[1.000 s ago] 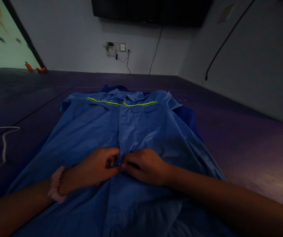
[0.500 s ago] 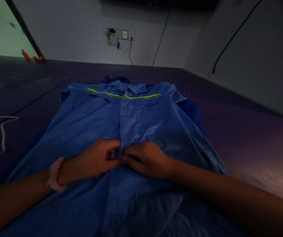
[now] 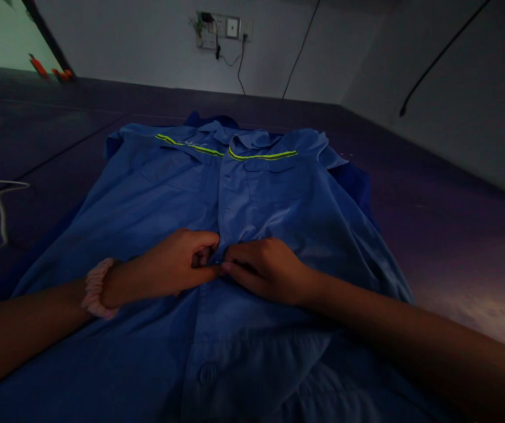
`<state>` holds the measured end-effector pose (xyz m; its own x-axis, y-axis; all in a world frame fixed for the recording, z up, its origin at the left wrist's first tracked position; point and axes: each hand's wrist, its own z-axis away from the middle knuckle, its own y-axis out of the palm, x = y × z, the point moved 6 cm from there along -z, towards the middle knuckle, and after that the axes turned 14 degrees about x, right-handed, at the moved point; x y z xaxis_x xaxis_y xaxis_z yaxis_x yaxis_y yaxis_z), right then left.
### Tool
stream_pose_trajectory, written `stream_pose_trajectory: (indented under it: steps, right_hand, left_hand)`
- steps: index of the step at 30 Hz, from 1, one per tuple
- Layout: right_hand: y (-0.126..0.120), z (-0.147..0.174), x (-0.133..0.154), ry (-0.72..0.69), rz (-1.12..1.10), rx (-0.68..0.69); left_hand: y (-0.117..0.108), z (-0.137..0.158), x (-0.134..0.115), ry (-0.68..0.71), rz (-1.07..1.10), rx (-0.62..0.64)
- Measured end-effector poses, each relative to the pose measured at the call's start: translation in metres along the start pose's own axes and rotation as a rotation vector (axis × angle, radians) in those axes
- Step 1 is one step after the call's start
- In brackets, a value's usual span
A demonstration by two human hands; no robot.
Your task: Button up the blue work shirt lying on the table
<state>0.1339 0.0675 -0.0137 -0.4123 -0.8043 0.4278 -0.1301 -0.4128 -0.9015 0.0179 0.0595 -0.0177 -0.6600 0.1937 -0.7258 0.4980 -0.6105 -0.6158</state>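
Observation:
A blue work shirt [image 3: 173, 194] with yellow-green stripes across the chest lies spread out front side up, its collar at the far end. My left hand [image 3: 181, 258], with a pink scrunchie [image 3: 99, 289] on the wrist, pinches the front placket near the middle of the shirt. Right beside it, my right hand [image 3: 270, 270] grips the same placket edge, the fingertips of both hands almost touching. A small shiny spot, perhaps a button, shows between them. Nearer to me on the placket is a larger button [image 3: 208, 372].
Darker blue cloth [image 3: 353, 185] shows from under the shirt on a purple floor-like surface [image 3: 437, 194]. A white cable [image 3: 2, 211] lies at left. Orange objects [image 3: 38, 64] stand by the far doorway. Wall sockets [image 3: 221, 26] with hanging cords are at the back.
The view has tilted down slightly, so everything sits higher in the picture. Both hands keep their hold on the placket, with hardly any visible finger movement.

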Motion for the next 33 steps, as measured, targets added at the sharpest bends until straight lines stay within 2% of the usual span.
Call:
stream_pose_trajectory:
  steps: [6,14,33]
  right_hand:
    - [-0.001,0.000,0.000,0.013,0.016,-0.002]
    - [0.000,0.000,0.000,0.022,-0.014,0.032]
    - [0.000,-0.001,0.001,0.027,0.029,0.026]
  left_hand:
    - [-0.002,0.000,-0.002,0.005,-0.029,-0.010]
    - [0.001,0.001,0.007,-0.011,0.021,0.000]
    - [0.001,0.001,-0.004,-0.025,0.014,0.003]
